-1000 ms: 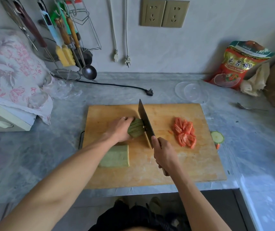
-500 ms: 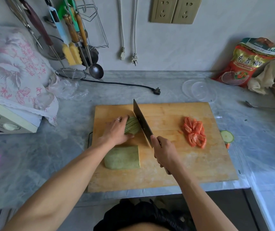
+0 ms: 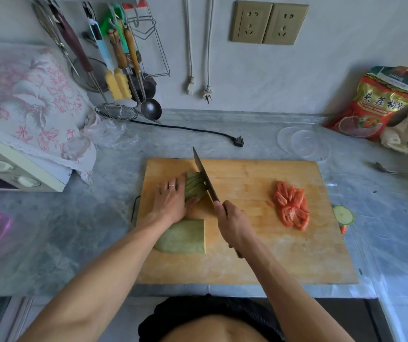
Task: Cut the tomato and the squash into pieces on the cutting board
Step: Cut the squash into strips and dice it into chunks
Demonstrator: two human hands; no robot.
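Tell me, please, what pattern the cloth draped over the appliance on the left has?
White cloth with a pink-red floral print, seen in the head view.

A red snack bag [image 3: 380, 104] leans at 2 o'clock on the desk [image 3: 49, 223]. A black plug [image 3: 239, 141] lies at 12. Spoons [image 3: 148, 104] hang at 11.
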